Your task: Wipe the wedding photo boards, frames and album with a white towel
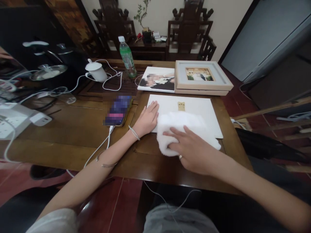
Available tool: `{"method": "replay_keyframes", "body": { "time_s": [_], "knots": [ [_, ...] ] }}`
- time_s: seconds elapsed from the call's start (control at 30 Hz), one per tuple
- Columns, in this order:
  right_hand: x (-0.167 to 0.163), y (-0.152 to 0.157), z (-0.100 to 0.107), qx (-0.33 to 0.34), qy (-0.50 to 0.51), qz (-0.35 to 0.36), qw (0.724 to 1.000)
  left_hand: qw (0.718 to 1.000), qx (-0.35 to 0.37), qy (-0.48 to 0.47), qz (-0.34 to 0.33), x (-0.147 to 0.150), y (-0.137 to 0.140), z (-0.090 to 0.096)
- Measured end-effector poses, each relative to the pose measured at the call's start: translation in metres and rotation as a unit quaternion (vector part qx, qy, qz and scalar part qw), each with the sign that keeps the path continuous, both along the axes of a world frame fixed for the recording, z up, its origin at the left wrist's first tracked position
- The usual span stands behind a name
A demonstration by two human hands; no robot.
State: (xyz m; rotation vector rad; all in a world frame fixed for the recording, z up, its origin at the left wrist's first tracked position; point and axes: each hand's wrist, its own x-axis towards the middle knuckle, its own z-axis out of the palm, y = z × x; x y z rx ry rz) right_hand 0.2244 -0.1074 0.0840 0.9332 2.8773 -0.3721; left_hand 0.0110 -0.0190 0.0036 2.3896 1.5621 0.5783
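A flat white panel lies on the wooden table, with a small gold-coloured plate near its far edge. My left hand rests flat on the panel's left edge, fingers stretched out. Over the near part of the panel is a fluffy white cloth, bunched and hanging past the near edge. My right hand grips this cloth from above, fingers bent and pressed into its folds. The cloth hides part of the panel.
Behind the panel lie a photo print and stacked picture frames. A phone with a charging cable is left of my left hand. Farther off are a green-labelled bottle, a lidded white cup, a pot and a power strip.
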Motion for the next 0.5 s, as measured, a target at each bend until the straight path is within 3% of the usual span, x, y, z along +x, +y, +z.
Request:
{"method": "replay_keyframes", "body": {
  "time_s": [0.13,0.27,0.4,0.5],
  "knots": [
    [0.002,0.046,-0.002,0.008,0.017,-0.058,0.998,1.0,0.001,-0.004,-0.004,0.0,0.001,-0.002],
    [-0.017,0.085,-0.011,0.042,-0.002,-0.116,0.992,0.999,0.012,-0.049,-0.001,0.0,0.002,-0.003],
    [-0.051,0.093,-0.018,0.066,-0.027,-0.168,0.983,0.986,0.024,-0.16,0.047,-0.001,0.006,0.0],
    [-0.066,0.083,-0.023,0.07,-0.035,-0.135,0.988,0.97,0.017,-0.225,0.091,-0.004,0.01,0.0]
  ]
}}
